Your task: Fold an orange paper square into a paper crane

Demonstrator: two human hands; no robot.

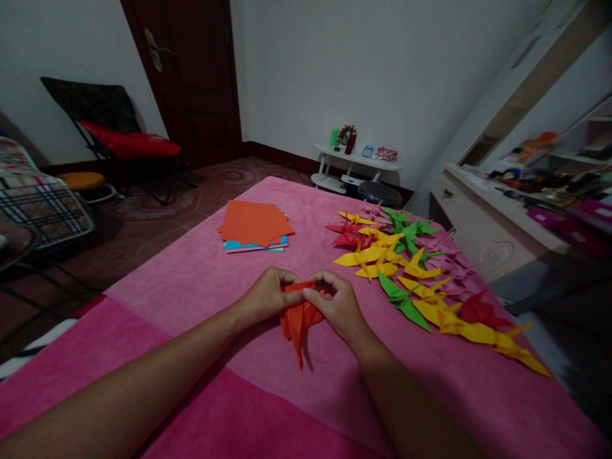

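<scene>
Between my two hands is a partly folded orange origami paper (297, 325), with a long pointed flap hanging toward me. My left hand (270, 294) pinches its upper left side, thumb on top. On the upper right side, my right hand (337, 303) pinches it too, and the two thumb tips nearly meet at the middle. The fingers partly hide the folds at the top. Beyond my left hand lies a stack of square paper (255, 222), orange on top with blue and pink sheets below. To the right are several folded paper cranes (382, 248) in yellow, green, red and pink.
A pink cloth covers the table (191, 306). Past it stand a low white shelf (356, 159) with small items and a dark door (191, 76). A folding chair with a red seat (124, 140) is at left, a cluttered dresser (502, 210) at right.
</scene>
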